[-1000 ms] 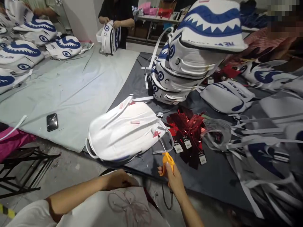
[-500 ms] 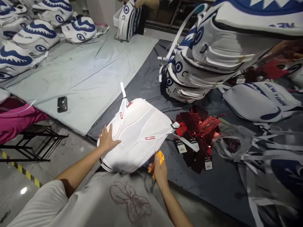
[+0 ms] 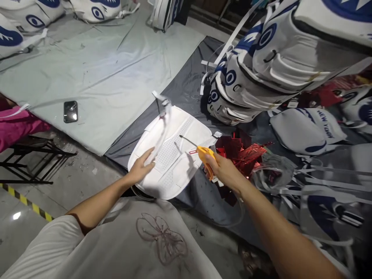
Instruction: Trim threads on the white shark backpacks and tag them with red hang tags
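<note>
A white backpack (image 3: 186, 120) lies with its perforated back panel facing up at the table edge, right before me. My left hand (image 3: 142, 167) pinches the lower part of one shoulder strap (image 3: 161, 135), which is lifted off the panel and blurred by motion. In my right hand (image 3: 222, 168) are orange-handled scissors (image 3: 207, 155), held over the bag's right side. Their dark tip points left above the middle of the panel. The other shoulder strap, with a small red-edged label (image 3: 193, 152), lies partly behind the scissors.
Right of the bag is a heap of red shiny tags (image 3: 247, 155). Behind it rises a tall stack of white-and-blue backpacks (image 3: 247, 83). A phone (image 3: 71, 111) rests on the pale table cover at left. More bags (image 3: 305, 130) lie at right.
My left hand has shifted slightly right and raised the shoulder strap. My right hand has brought the scissors up from beside the bag's lower edge to above the panel.
</note>
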Demonstrator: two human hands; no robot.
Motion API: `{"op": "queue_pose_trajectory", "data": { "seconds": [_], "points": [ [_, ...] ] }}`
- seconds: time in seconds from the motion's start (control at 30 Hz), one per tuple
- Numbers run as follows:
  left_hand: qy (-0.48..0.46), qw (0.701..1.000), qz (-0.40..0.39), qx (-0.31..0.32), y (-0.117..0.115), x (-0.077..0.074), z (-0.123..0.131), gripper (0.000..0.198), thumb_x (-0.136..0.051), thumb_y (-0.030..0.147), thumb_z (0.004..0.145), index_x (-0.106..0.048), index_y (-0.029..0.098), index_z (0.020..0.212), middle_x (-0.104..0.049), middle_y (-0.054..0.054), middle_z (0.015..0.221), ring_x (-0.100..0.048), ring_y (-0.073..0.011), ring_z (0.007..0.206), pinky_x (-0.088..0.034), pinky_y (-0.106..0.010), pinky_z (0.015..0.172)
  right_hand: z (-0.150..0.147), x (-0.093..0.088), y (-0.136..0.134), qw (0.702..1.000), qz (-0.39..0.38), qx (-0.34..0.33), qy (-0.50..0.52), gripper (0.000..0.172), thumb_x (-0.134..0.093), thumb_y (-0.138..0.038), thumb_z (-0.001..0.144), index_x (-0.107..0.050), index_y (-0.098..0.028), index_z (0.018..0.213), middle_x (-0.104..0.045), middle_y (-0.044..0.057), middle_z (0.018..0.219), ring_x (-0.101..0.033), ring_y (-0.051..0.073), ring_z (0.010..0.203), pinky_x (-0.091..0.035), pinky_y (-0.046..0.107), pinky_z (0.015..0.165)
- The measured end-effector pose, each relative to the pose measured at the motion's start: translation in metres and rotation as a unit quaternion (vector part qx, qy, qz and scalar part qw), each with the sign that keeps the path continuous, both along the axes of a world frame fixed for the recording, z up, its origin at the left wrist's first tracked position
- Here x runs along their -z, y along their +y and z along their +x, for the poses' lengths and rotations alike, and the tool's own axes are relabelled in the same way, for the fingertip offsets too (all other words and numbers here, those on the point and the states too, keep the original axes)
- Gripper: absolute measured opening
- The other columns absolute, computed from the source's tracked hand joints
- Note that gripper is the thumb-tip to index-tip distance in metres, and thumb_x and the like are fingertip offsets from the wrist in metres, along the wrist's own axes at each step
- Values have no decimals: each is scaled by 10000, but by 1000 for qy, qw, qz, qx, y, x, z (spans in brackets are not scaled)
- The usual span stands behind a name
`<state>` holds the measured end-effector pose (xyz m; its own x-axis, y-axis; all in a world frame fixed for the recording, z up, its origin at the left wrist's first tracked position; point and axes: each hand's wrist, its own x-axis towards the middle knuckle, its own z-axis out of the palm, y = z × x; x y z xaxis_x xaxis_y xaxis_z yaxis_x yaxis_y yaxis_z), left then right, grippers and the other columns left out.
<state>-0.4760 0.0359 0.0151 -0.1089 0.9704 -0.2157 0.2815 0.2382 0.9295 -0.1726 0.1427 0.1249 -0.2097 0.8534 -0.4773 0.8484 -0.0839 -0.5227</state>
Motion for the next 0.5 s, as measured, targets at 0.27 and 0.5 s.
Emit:
{"op": "queue_pose_trajectory", "data": {
  "seconds": [0.27, 0.5],
  "points": [
    [1, 997, -43, -65, 14, 17, -1, 556, -478, 458, 942, -530, 165, 1412, -520, -147, 1479, -468, -295, 1385, -346, -460, 1174, -50, 6, 40, 978, -59, -131, -152, 526, -474, -634, 915, -671, -156, 1014, -611, 40, 592, -552, 167, 475, -434, 303, 573],
    [341, 933, -87, 67, 0, 17, 37, 871, -673, 215, 822, -241, 105, 1571, -235, -243, 1620, -371, -407, 1406, -368, -528, 1118, -41, 6, 21, 986, -88, -103, -95, 473, -409, -661, 914, -549, -221, 1020, -641, 35, 679, -598, 182, 574, -461, 285, 546]
  ]
}}
